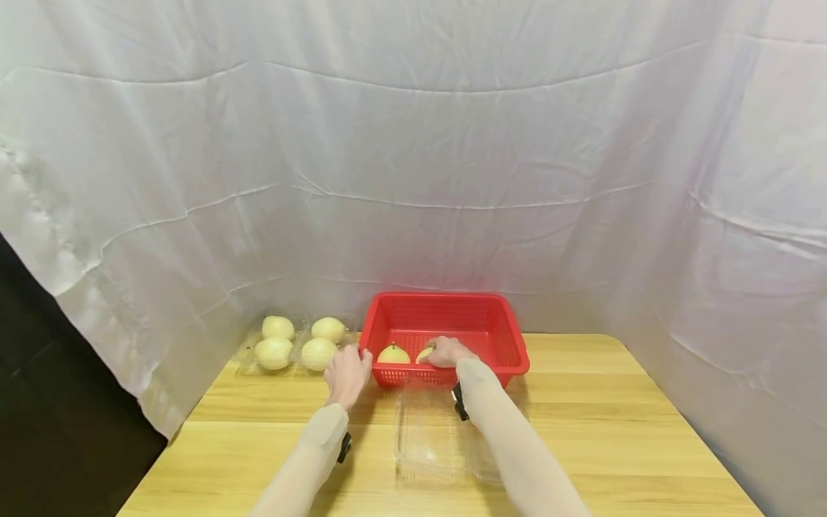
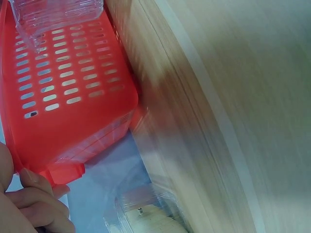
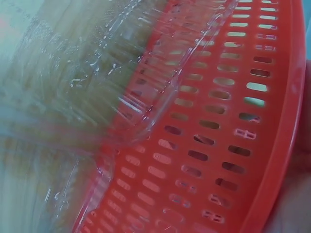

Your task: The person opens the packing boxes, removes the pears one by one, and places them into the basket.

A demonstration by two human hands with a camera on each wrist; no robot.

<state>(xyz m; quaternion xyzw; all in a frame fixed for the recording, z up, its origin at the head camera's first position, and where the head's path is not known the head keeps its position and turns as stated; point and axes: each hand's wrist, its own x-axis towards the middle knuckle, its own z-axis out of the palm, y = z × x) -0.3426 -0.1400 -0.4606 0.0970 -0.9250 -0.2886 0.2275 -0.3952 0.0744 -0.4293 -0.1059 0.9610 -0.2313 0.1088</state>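
Observation:
A red plastic basket (image 1: 446, 316) with slotted walls stands at the back of the table. At its left front corner my left hand (image 1: 349, 375) grips the rim, its fingers curled round the edge in the left wrist view. My right hand (image 1: 450, 352) reaches over the front wall and holds a pale yellow pear (image 1: 423, 355), which it partly covers. Another pear (image 1: 393, 355), stem up, lies beside it in the basket. In the right wrist view only a dim edge of the hand shows behind the basket wall (image 3: 228, 111).
Clear plastic boxes (image 1: 293, 370) with several pears (image 1: 319, 353) stand left of the basket. Directly in front of the basket, under my right forearm, lies another clear plastic box (image 1: 426, 445). A pale curtain (image 1: 452, 158) hangs behind the wooden table (image 1: 601, 416).

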